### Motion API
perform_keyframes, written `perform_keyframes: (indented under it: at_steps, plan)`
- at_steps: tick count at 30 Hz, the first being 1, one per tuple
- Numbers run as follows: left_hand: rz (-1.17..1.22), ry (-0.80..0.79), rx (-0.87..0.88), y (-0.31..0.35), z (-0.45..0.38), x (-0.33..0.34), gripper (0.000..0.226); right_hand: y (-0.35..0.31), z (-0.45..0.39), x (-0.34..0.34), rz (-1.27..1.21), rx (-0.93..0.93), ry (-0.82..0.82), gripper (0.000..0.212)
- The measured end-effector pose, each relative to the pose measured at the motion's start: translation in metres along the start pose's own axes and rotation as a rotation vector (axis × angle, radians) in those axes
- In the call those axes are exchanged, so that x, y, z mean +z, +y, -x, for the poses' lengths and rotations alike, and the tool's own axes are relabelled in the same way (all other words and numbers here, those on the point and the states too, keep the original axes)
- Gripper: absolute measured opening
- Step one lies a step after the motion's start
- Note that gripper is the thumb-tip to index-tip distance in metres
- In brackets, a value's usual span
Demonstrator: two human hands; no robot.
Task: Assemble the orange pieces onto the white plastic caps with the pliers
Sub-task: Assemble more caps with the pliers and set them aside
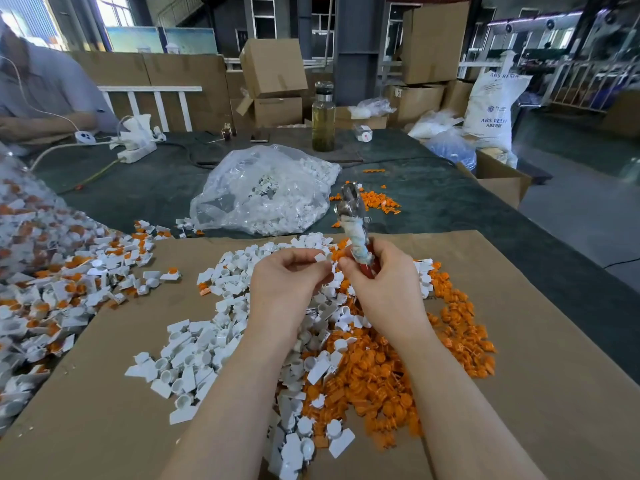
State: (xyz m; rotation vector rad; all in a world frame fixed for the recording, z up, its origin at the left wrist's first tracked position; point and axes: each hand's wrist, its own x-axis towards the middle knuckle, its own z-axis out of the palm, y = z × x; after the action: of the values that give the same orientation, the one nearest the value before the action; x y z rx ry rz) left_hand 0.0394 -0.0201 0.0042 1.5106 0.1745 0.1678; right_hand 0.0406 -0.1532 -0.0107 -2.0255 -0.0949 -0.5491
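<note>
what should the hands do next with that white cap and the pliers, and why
Probably seat an orange piece on the white cap, then bring it to the pliers' head. The left hand pinches the cap at the right hand's fingertips; the right hand grips the pliers upright, head apparently empty. Loose orange pieces lie just below.

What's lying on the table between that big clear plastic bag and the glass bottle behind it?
In the head view, only bare dark green table cover shows between the clear bag and the bottle.
</note>
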Motion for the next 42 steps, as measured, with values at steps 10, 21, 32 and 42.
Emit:
perform_keyframes:
  at_steps: [10,21,32,42]
  plan:
    - [-0.150,0.051,0.181,0.0035,0.0073,0.0067,0.013,-0.0002,0.0009,0.0044,0.136,-0.011,0.071,0.015]
    - [-0.226,0.041,0.249,0.0021,0.0084,0.0092,0.010,0.0008,-0.0005,0.0017,0.108,-0.021,0.027,0.009]
    - [-0.178,0.064,0.211,-0.0011,0.0066,0.0086,0.013,0.0018,-0.0023,0.0005,0.062,0.024,-0.026,0.012]
    - [-0.197,0.159,0.162,-0.0039,0.0040,0.0043,0.012,-0.0009,0.0000,0.0022,0.097,0.024,0.025,0.008]
